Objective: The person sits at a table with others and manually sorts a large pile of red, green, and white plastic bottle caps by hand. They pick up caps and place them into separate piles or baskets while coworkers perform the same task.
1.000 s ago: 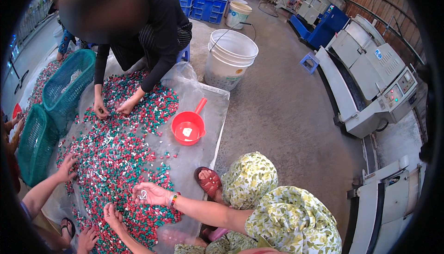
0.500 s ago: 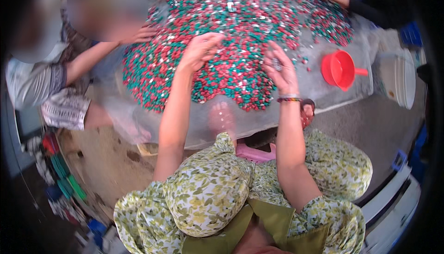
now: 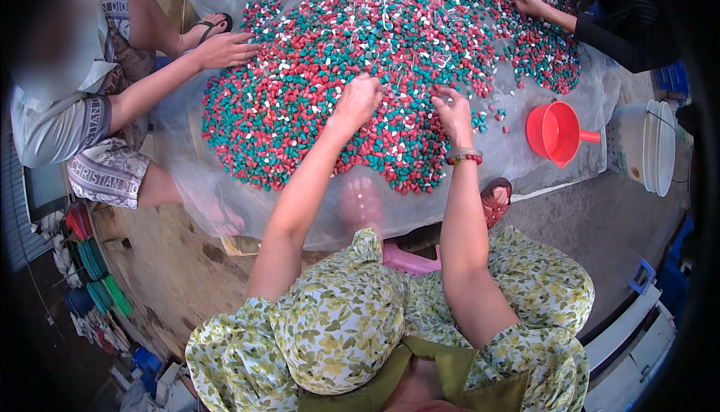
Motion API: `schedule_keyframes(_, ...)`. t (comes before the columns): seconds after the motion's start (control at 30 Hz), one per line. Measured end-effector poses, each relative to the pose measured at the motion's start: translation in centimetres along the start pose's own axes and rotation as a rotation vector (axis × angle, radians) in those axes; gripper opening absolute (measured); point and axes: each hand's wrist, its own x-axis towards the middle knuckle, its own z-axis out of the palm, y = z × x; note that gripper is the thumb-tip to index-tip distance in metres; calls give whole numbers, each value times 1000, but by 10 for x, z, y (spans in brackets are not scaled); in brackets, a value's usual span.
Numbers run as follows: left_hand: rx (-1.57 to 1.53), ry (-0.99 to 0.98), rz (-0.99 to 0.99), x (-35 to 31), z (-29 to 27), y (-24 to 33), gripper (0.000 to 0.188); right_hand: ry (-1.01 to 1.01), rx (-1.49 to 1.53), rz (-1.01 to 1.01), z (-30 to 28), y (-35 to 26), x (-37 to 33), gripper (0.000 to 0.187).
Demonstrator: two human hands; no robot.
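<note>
A broad heap of small red, green and white cone-shaped pieces (image 3: 300, 123) covers the plastic sheet before me. My left hand (image 3: 358, 103) reaches into the middle of the heap, its fingers drawn together at the pieces; whatever they pinch is hidden. To its right, my right hand (image 3: 455, 115) is over the heap's near right side with fingers curled and thumb close to the fingertips. I cannot make out anything between them. Thin white stringy bits (image 3: 386, 14) lie among the pieces farther back.
A red dipper (image 3: 553, 134) rests on the clear plastic sheet (image 3: 300, 221) at the right. White buckets (image 3: 654, 149) stand beyond it. One person's hand (image 3: 227, 50) touches the heap's left edge; another's hand (image 3: 529, 3) is at the far right. A pink stool (image 3: 411, 260) shows below me.
My left hand has moved right and down to the heap. My right hand has turned over, hiding the palm where whitish bits showed. The person at left has leaned back.
</note>
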Motion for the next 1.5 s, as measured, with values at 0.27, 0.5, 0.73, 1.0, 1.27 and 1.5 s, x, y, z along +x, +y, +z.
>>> schedule_keyframes(0.27,-1794,-165,-185,-31,-78,-14,16,-166,-455,101,24,-34,1,31)
schedule_keyframes(0.5,-1703,-189,-244,-11,-82,14,23,-295,-292,12,34,-25,-7,27)
schedule_keyframes(0.73,-78,-61,-20,51,4,6,25,-263,454,296,1,-36,-10,25)
schedule_keyframes(1.0,193,-100,-56,47,33,23,12,-296,597,306,-20,-41,-4,27)
schedule_keyframes(1.27,-1674,-277,-227,9,-55,-2,19,-466,1715,210,-57,-49,-10,22)
schedule_keyframes(1.5,-1625,-306,-289,44,-44,7,29,-461,1970,266,-44,-50,-15,20)
